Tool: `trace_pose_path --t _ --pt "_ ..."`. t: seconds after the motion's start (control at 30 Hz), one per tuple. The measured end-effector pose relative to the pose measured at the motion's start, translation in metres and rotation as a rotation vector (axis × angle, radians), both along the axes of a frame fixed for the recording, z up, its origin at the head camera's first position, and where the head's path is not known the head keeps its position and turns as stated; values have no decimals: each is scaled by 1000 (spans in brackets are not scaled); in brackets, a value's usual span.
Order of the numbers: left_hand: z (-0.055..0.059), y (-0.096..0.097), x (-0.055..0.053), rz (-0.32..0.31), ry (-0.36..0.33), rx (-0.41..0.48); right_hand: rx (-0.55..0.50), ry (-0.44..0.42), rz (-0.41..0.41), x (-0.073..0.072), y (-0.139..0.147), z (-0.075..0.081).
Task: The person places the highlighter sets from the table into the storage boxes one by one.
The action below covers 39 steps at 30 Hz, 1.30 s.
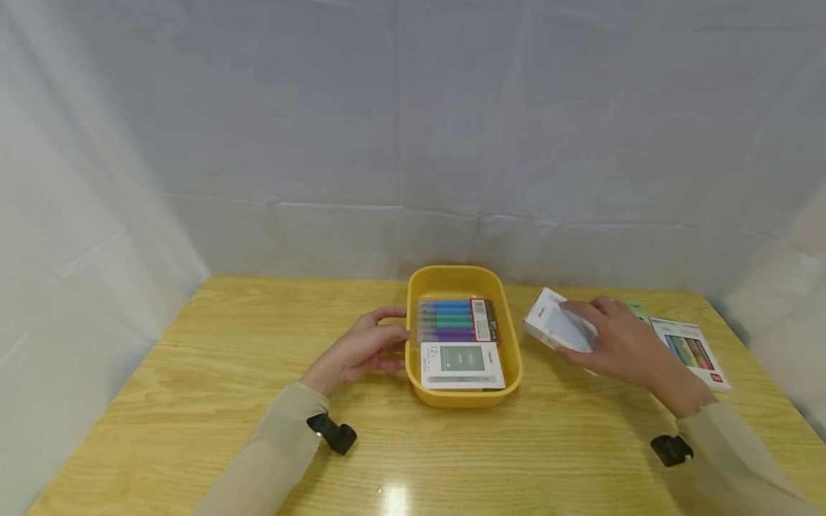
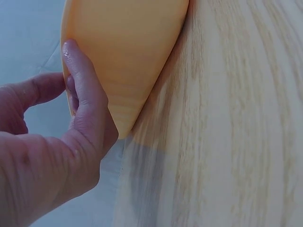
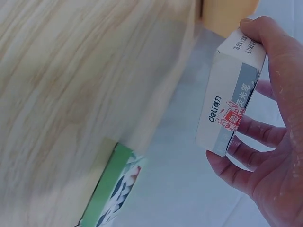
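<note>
A yellow plastic bin [image 1: 514, 344] stands on the table. In it lie a clear pack of blue, green and purple pens [image 1: 452, 319] and, nearer me, a flat white and grey-green box [image 1: 462, 365]. My left hand [image 1: 361, 347] touches the bin's left side with loosely bent fingers; the left wrist view shows fingertips against the bin's outer wall [image 2: 128, 47]. To the right of the bin, my right hand [image 1: 622, 340] holds a small white highlighter box [image 3: 232, 94] above the table. Thumb and fingers grip its opposite ends, and it is tilted.
Beyond the right hand lie a white packet with a colourful picture [image 1: 693, 351] and a partly hidden green box [image 1: 637, 309]. A pale cloth [image 1: 452, 143] hangs behind the wooden table [image 1: 258, 344]. Each wrist carries a black camera strap.
</note>
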<state>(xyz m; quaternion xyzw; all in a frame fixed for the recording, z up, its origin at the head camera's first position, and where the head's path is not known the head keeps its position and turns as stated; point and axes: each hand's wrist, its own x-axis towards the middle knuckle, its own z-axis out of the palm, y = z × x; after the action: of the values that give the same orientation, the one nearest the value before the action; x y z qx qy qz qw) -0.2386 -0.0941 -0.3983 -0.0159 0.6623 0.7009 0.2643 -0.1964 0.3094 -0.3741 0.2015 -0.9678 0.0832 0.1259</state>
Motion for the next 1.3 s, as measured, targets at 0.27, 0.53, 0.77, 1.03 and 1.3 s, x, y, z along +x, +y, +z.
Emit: trace_pose_path --t 0.27,0.53,0.77,1.03,1.3 --pt "0 1 0 10 -16 4 1 -28 -22 6 -14 10" --pt "1 1 1 13 -24 21 10 30 7 8 -29 15" --pt "2 0 2 11 -27 24 27 40 39 9 -45 23" --pt "1 1 1 11 -24 25 28 49 88 5 -62 29" --pt "1 0 2 13 -24 27 11 64 147 0 -82 33"
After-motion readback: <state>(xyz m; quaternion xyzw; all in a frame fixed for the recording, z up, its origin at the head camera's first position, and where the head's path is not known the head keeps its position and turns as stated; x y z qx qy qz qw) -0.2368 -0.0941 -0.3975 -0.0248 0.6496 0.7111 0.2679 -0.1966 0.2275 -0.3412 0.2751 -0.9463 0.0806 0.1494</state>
